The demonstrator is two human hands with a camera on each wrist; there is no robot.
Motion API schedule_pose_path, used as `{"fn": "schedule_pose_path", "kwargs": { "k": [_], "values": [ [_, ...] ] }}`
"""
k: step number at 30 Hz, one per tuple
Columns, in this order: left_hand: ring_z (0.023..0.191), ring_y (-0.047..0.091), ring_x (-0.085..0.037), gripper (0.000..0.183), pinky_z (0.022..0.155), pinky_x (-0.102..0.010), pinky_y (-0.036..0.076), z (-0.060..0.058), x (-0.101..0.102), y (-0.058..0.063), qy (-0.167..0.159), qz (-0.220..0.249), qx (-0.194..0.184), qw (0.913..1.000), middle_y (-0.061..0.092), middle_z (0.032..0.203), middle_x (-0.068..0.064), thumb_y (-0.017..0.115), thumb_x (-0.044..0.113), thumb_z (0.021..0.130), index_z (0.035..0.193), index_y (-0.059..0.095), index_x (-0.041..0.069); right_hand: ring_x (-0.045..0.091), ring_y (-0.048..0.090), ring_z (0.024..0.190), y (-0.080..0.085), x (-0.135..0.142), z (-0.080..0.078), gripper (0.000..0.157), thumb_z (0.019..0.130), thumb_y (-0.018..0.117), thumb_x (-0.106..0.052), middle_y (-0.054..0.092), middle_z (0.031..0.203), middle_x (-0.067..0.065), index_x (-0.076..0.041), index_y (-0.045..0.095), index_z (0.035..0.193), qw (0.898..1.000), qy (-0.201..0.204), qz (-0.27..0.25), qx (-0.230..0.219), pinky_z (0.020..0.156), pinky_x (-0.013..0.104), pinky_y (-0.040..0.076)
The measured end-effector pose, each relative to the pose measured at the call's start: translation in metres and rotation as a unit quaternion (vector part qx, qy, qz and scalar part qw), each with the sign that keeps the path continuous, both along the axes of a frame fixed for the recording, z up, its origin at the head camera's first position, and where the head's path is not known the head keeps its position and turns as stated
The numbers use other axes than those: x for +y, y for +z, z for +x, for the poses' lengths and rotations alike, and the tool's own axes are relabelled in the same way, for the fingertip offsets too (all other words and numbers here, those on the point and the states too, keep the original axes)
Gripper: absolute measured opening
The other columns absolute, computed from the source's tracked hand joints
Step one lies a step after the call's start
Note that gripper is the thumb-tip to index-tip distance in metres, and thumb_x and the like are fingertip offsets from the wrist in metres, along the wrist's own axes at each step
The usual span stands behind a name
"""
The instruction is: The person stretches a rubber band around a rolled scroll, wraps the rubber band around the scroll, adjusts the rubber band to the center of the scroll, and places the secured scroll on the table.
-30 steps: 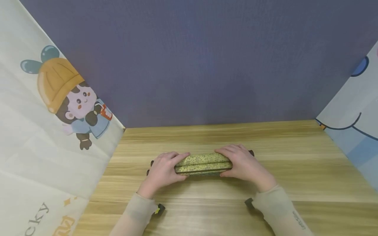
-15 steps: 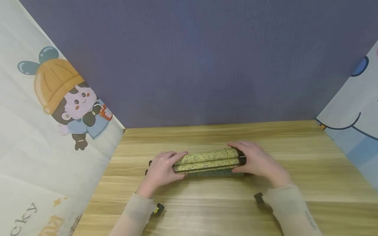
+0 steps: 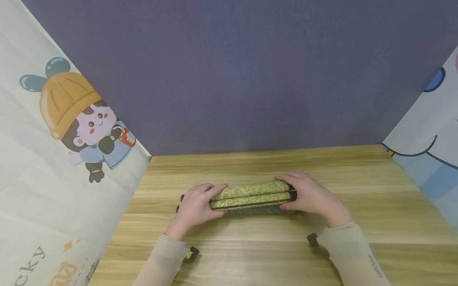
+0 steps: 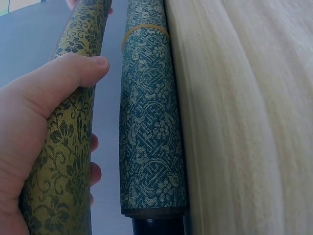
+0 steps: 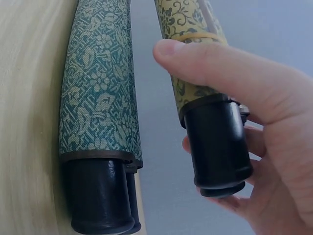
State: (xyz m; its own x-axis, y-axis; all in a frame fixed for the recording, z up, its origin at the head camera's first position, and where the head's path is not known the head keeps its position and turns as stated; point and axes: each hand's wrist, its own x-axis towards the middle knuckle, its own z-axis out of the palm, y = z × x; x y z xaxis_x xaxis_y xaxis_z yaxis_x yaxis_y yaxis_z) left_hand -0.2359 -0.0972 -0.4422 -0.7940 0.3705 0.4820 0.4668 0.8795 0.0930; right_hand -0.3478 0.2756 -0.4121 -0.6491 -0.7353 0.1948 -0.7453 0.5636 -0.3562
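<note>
A rolled scroll in yellow brocade [image 3: 247, 191] with black roller ends lies level between both hands. My left hand [image 3: 196, 203] grips its left part, thumb on the near side and fingers round the back. Near the other end my right hand [image 3: 312, 196] holds it, the thumb beside a thin yellow band [image 5: 198, 36] and a black knob [image 5: 217, 142] sticking out past the fingers. Under it, on the wooden table, lies a second scroll in teal brocade [image 4: 152, 112], also banded. A gap shows between the two scrolls in both wrist views.
The wooden table [image 3: 250, 246] meets a dark blue-grey panel [image 3: 229, 79] at the back. White sheets with cartoon prints hang on the left [image 3: 46, 190] and right [image 3: 429, 167]. Small black devices [image 3: 313, 240] are strapped at both wrists.
My right hand has slid rightward along the yellow scroll to its end, baring the band and black knob; more of the teal scroll shows. The left hand has barely shifted.
</note>
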Motion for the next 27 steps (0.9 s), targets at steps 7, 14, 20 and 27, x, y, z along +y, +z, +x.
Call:
{"fn": "schedule_pose_path", "kwargs": {
  "k": [7, 14, 20, 27],
  "values": [
    [0.092, 0.075, -0.022, 0.088, 0.088, -0.048, 0.064, 0.0008, 0.0011, 0.0017, 0.000, 0.000, 0.002, 1.0000, 0.078, 0.112, -0.004, 0.104, 0.045, 0.068, 0.146, 0.071, 0.021, 0.049, 0.057, 0.140, -0.0008, -0.0022, 0.0000, 0.088, 0.080, 0.099, -0.037, 0.064, 0.151, 0.018, -0.011, 0.061, 0.154, 1.000, 0.004, 0.000, 0.000, 0.119, 0.078, 0.034],
    [0.092, 0.074, -0.021, 0.087, 0.087, -0.048, 0.064, -0.0004, 0.0015, 0.0000, 0.000, -0.003, 0.002, 1.0000, 0.078, 0.112, -0.004, 0.103, 0.046, 0.069, 0.146, 0.071, 0.022, 0.045, 0.062, 0.134, -0.0011, -0.0045, 0.0005, 0.085, 0.078, 0.100, -0.036, 0.067, 0.146, 0.016, -0.010, 0.064, 0.151, 1.000, 0.016, -0.014, 0.017, 0.115, 0.074, 0.041],
    [0.093, 0.074, -0.021, 0.087, 0.088, -0.049, 0.064, -0.0007, 0.0016, -0.0018, 0.001, 0.000, 0.000, 1.0000, 0.078, 0.112, -0.003, 0.103, 0.047, 0.070, 0.147, 0.071, 0.022, 0.045, 0.062, 0.135, -0.0013, -0.0054, 0.0011, 0.085, 0.078, 0.100, -0.033, 0.067, 0.147, 0.016, -0.009, 0.063, 0.151, 1.000, 0.020, -0.013, 0.017, 0.116, 0.073, 0.041],
    [0.093, 0.073, -0.019, 0.091, 0.090, -0.048, 0.063, -0.0007, 0.0018, -0.0046, 0.004, -0.009, 0.002, 1.0000, 0.077, 0.111, -0.002, 0.104, 0.049, 0.069, 0.148, 0.069, 0.024, 0.045, 0.062, 0.135, 0.0006, -0.0065, 0.0025, 0.084, 0.078, 0.101, -0.031, 0.067, 0.147, 0.017, -0.008, 0.063, 0.150, 0.999, 0.024, -0.014, 0.021, 0.114, 0.073, 0.042]
  ]
}}
